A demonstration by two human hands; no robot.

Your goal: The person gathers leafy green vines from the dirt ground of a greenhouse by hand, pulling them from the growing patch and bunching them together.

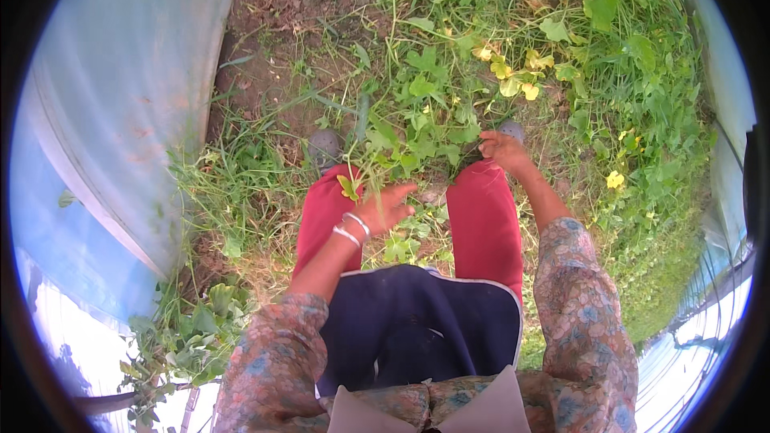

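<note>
My left hand, with two pale bangles at the wrist, hovers between my knees with its fingers apart. Thin blurred grass stems pass in front of it, and I see no grip on them. A yellow-green leaf shows against my left trouser leg. By my right knee, my right hand has its fingers loosely spread and nothing visible in them. It partly covers my right grey shoe. Lobed-leaf vines tangle with grass on the ground between my feet.
A pale blue plastic sheet rises at the left, beside bare brown soil. Another sheet edges the right side. Dense vines grow at the right, with yellowed leaves ahead. Leafy plants stand at lower left.
</note>
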